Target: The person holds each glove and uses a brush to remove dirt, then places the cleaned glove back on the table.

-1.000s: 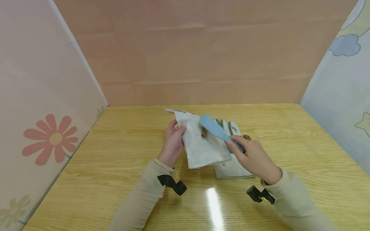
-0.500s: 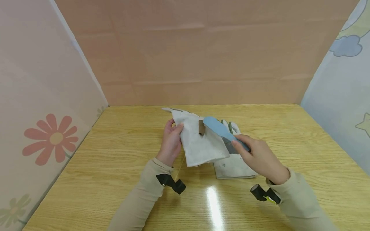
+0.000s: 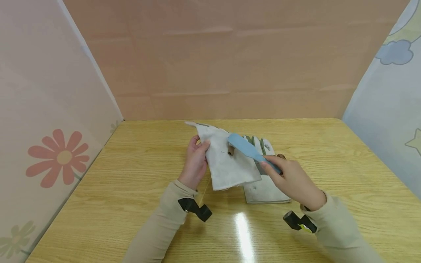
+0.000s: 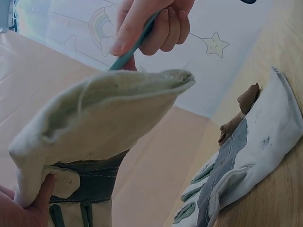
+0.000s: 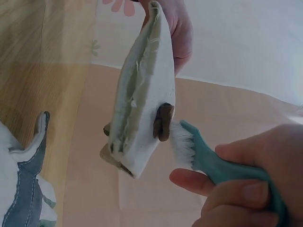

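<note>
A white cloth work glove (image 3: 231, 170) with a dark grey band (image 4: 97, 182) hangs tilted above the table, its cuff opening towards me. My left hand (image 3: 196, 160) pinches its left side, thumb in front. In my right hand (image 3: 294, 180) is a light blue brush (image 3: 245, 147), gripped by the handle. Its white bristles (image 5: 182, 144) touch or nearly touch a brown lump (image 5: 164, 122) stuck to the glove; the brush head partly covers that lump in the head view. More brown bits (image 5: 113, 160) show at the glove's other side.
A second glove (image 3: 267, 192), white with grey and green parts, lies on the wooden table (image 3: 138, 175) under and right of the held one. Brown pieces (image 4: 234, 124) sit beside it. Printed panels stand left and right, with a tan sheet (image 3: 230, 62) behind.
The brush moved slightly right, baring the brown lump, then came back left over it. The glove has barely shifted in my left hand.
</note>
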`<state>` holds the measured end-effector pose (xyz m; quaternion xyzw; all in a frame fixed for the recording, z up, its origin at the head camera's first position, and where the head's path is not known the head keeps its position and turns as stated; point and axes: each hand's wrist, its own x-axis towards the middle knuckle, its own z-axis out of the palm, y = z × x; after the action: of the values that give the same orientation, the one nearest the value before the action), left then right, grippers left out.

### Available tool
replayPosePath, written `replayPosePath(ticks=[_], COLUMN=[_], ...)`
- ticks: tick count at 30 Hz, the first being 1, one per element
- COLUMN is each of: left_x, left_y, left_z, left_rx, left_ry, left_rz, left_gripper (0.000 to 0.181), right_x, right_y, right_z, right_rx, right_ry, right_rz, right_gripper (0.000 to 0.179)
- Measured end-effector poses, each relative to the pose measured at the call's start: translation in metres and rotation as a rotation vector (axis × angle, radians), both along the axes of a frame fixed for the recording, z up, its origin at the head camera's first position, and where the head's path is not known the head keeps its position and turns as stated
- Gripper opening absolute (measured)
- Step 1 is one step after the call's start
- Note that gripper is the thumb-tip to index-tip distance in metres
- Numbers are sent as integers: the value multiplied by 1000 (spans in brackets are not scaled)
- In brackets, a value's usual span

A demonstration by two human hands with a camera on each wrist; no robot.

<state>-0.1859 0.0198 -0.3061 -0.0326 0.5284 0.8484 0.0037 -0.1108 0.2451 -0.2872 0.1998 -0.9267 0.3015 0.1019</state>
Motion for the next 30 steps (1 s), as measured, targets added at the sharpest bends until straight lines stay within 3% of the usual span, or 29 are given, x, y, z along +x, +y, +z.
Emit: replayPosePath(ticks=[3, 10, 15, 30], left_x=[-1, 1, 1, 0], left_y=[-1, 0, 1, -3], left_z=[1, -1, -2, 4], left_rx=[4, -3, -4, 24], left_ry=[-11, 14, 21, 7], left_rz=[2, -1, -6, 7], left_gripper=[31, 29, 29, 29], right_x=[0, 1, 0, 2], right_y=[3, -1, -5, 6], right_z=[2, 0, -3, 6], right_rx=[10, -62, -55, 32], right_ry=[2, 104, 82, -9], right_rz=[1, 33, 72, 16], right_gripper=[27, 20, 20, 30])
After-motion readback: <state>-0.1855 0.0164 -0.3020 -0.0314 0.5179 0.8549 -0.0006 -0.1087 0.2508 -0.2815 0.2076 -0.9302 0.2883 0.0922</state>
